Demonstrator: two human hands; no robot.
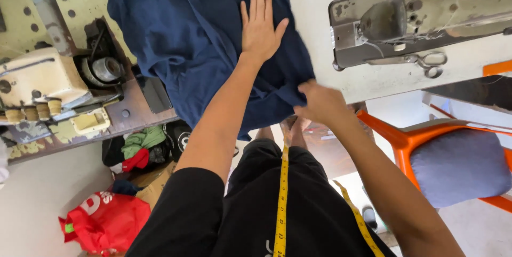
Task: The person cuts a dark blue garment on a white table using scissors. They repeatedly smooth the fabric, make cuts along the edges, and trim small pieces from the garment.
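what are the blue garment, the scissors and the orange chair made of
Blue garment: soft matte woven or knit cloth, likely cotton; it folds and creases under the left hand and bunches in the right hand. Scissors: bare grey metal with a dull shine. Orange chair: smooth, glossy, probably moulded plastic, with a grey fabric cushion.

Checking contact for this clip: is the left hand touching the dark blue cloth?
Touching. The head view shows the left hand lying flat, fingers spread, directly on the dark blue cloth, no gap visible.
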